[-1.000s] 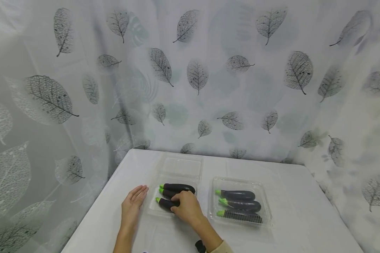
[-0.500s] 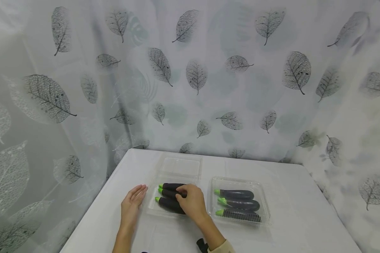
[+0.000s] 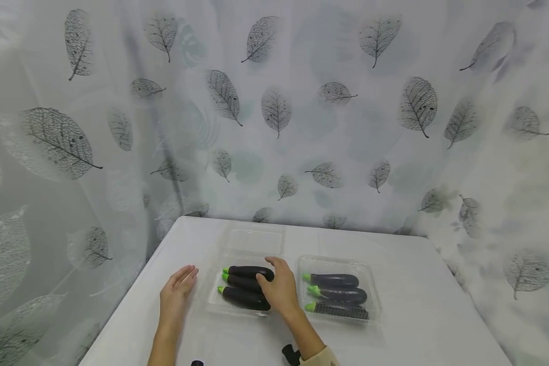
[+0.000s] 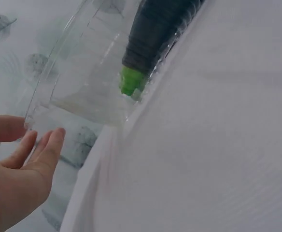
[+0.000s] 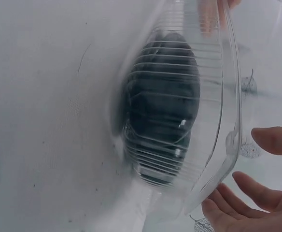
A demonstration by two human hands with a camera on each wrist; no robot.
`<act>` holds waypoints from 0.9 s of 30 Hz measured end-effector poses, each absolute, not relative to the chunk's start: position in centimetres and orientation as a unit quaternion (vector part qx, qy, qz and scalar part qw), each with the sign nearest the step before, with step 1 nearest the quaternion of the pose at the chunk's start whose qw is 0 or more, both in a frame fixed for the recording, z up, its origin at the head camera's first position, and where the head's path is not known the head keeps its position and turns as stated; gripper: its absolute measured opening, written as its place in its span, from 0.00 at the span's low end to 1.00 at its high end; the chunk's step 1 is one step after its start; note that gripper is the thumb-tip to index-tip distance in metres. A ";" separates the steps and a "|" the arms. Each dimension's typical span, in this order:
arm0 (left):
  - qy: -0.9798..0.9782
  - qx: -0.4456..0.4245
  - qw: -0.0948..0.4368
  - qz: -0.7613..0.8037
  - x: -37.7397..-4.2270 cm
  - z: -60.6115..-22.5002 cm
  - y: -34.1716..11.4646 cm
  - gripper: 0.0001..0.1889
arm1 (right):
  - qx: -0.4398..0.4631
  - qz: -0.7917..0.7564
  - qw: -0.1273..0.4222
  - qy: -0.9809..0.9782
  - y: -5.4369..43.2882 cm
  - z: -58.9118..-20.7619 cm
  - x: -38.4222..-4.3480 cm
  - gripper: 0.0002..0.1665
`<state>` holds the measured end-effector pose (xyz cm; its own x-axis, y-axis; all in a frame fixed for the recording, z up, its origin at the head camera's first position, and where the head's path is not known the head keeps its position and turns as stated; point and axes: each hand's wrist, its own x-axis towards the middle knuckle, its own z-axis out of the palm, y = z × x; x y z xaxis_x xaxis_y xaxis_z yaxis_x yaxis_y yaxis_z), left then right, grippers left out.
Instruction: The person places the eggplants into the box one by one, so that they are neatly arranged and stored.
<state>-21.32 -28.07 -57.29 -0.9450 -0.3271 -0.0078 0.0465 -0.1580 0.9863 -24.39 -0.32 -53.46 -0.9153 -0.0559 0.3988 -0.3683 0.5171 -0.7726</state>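
An opened clear plastic clamshell box point(image 3: 211, 301) holds three dark eggplants with green stem ends: a near one point(image 3: 243, 299), a middle one point(image 3: 240, 282) and a far one point(image 3: 250, 272). My right hand point(image 3: 279, 290) is spread over the box's right end, thumb and forefinger apart beside the eggplants. In the right wrist view, its fingers point(image 5: 261, 188) are parted at the clear rim and the eggplants show dark through the ribbed wall. My left hand point(image 3: 176, 297) lies along the box's left side; in the left wrist view its fingertips point(image 4: 59, 135) are right at the box corner.
A second clear box point(image 3: 376, 290) with three eggplants point(image 3: 336, 295) stands to the right, its near one behind ribbed plastic. The first box's lid point(image 3: 254, 241) lies folded back. A black object point(image 3: 291, 355) sits by my right forearm. A leaf-patterned curtain point(image 3: 274, 112) hangs behind the white table.
My right hand has let go of the near eggplant, moved up past the middle one and spread its fingers at the right end. The head view has shifted slightly. My left hand stays beside the box.
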 end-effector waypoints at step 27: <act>-0.650 0.042 0.018 -0.758 -27.2 -54.6 -29.5 0.31 | 0.040 0.561 0.040 -0.826 0.3 -52.1 -28.6 0.41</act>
